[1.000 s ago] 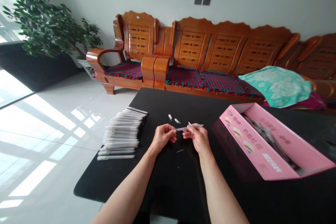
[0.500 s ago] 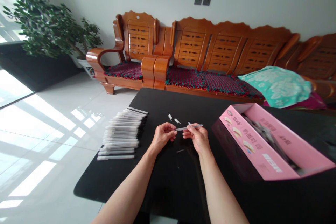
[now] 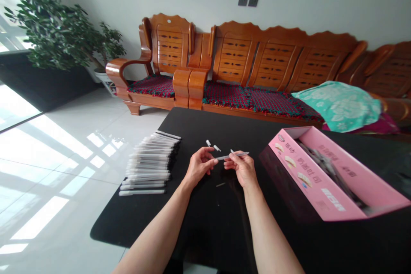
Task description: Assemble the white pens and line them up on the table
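Observation:
A slim pale pen (image 3: 224, 158) lies level between my two hands above a black table, its pointed end to the right. My right hand (image 3: 243, 169) pinches its barrel between thumb and fingers. At the pen's left end, my left hand (image 3: 199, 165) is closed, with thumb and fingertip on that end. A small white piece (image 3: 231, 151) sticks up by my right fingers. Just beyond my hands lie two short white pen caps (image 3: 208, 142), (image 3: 217, 148). To the left is a long row of white pens (image 3: 149, 158) with dark ends.
A pink open box (image 3: 308, 175) with dark, blurred contents stands on the right of the black table (image 3: 128, 220). A small thin strip (image 3: 220, 185) lies below my hands. Behind the table are a wooden sofa (image 3: 237, 51) and a turquoise cloth (image 3: 340, 105).
My left fingers have shifted slightly at the pen's end. The pen, my right hand and the things on the table look the same.

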A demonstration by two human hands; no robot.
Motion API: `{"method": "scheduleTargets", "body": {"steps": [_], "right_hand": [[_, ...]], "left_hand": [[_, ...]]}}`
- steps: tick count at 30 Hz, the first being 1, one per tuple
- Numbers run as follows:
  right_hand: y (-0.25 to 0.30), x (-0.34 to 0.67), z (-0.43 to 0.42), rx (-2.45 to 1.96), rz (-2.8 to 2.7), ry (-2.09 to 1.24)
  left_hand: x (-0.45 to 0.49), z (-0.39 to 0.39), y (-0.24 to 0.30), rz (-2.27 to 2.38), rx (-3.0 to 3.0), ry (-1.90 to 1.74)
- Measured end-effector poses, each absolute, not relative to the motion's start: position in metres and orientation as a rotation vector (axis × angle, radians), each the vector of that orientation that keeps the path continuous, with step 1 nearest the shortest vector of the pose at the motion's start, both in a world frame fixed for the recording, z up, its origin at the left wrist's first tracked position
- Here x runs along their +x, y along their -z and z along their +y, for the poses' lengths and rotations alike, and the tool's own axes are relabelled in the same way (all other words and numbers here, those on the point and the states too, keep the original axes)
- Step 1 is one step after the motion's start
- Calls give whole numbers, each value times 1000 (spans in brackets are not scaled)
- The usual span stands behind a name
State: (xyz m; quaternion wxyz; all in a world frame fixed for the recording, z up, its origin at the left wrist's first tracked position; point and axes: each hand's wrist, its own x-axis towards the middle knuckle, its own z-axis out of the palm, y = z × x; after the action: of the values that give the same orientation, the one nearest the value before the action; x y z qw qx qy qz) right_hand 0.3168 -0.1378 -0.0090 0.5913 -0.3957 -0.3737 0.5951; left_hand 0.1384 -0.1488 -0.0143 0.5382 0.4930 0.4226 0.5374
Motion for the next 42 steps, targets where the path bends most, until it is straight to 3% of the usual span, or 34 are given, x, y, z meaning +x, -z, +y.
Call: {"method": "scheduleTargets", "body": {"steps": [5,12,18,24,30,37,42], "right_hand": [[10,317,-138,-911,-874,-1398],[10,318,-138,-909,-877,-1387],[11,317,-137,-921,-876,-1396],[10,317,-138,-912,-878,-1386],[11,318,-137,-914,-874,-1401],[12,320,-136,-849,-818,-1437],[11,329,-135,-800,-820,-1467]], "left_hand": [[137,-149,17,1105,1202,-1124],[137,-148,16,1009,1151,-1290],[137,-149,19,1081,1216,-1101],[138,-148,17,1017,1138,-1247],[137,-149,20,1051,1223,-1090],[131,-147,12,1071,1248,-1251],[102,-140,10,1337,1317,-1337]]}}
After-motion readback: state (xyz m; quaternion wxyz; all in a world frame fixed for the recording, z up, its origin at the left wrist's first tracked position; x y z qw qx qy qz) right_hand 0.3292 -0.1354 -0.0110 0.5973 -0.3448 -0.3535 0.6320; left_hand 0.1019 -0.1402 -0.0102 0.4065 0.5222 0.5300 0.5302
